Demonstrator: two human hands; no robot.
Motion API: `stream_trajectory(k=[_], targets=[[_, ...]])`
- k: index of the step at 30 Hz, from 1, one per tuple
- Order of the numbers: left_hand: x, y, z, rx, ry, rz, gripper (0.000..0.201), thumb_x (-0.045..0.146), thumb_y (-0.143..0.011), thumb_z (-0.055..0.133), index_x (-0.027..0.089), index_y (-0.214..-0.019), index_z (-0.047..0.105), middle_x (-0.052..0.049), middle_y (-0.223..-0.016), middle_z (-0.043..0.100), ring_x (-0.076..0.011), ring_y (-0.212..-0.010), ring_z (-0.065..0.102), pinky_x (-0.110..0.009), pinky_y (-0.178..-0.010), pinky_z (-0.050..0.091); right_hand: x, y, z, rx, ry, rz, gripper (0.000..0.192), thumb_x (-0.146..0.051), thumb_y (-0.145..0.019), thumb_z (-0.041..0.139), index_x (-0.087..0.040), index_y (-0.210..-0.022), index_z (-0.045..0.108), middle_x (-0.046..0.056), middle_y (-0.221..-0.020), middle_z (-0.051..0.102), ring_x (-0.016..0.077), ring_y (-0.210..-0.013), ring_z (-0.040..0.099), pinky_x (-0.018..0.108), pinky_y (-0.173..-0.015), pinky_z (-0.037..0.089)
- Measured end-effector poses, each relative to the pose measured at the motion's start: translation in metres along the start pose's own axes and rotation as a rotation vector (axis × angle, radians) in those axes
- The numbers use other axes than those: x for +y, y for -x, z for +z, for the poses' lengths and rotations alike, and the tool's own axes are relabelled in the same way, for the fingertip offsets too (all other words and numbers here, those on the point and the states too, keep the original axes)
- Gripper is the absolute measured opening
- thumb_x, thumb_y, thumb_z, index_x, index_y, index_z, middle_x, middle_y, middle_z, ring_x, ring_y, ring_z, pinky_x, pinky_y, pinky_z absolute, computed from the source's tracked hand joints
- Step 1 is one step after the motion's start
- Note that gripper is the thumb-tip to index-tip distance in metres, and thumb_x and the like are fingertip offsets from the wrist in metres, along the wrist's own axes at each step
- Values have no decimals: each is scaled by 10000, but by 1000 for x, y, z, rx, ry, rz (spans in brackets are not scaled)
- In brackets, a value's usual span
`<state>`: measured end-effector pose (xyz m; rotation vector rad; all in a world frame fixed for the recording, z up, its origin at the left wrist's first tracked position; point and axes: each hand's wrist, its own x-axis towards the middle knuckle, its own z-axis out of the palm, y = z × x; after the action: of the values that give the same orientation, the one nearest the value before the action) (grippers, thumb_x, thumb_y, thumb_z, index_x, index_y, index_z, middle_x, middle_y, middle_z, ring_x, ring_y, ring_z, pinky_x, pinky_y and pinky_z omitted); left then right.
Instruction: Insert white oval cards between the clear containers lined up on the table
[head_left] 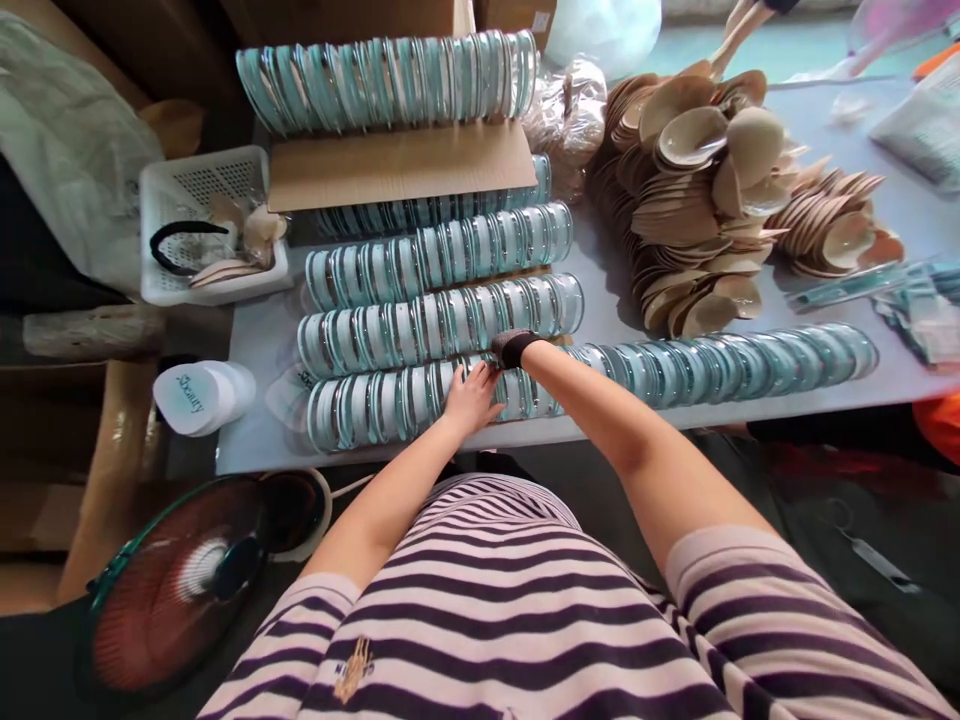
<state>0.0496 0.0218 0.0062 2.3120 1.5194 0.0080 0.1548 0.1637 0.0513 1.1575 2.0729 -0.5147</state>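
In the head view, my left hand (472,398) lies with its fingers spread on the front row of round clear packages (382,405), which have pale teal and white bands. Right beside it, my right hand (513,348), in a dark glove, reaches down to the back side of the same row. Its fingers are mostly hidden, so I cannot make out whether they grip a package. This row of packages runs on to the right along the table (600,270). Behind it stand further rows of the same packages (442,320).
Beige moulded cups (690,200) are heaped at the back right. A white basket (157,265) with a black band stands left, near a stack of white round packages (196,398). Cardboard (397,165) bears another row. A fan (180,590) stands below left. Another person's arm (739,35) shows far back.
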Motion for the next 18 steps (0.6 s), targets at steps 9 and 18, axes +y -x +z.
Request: stream_trajectory(k=[9, 18], targets=[[2, 1, 0, 27, -6, -40, 668, 447, -910, 526, 213, -1517, 376, -79, -1600, 363, -254, -1495, 291, -542, -1237, 164, 10, 72, 70, 215, -104, -46, 329, -320, -941, 450, -212, -1147, 681, 125, -1095, 730, 265, -1035, 685, 335, -820, 490], [5, 4, -4, -2, -35, -53, 663, 458, -930, 485, 212, -1529, 347, -76, -1611, 342, -247, -1502, 272, -549, -1239, 136, -24, 100, 186, 205, -253, 15, 397, -343, -975, 376, -245, -1229, 664, 110, -1151, 730, 249, -984, 696, 314, -767, 497]])
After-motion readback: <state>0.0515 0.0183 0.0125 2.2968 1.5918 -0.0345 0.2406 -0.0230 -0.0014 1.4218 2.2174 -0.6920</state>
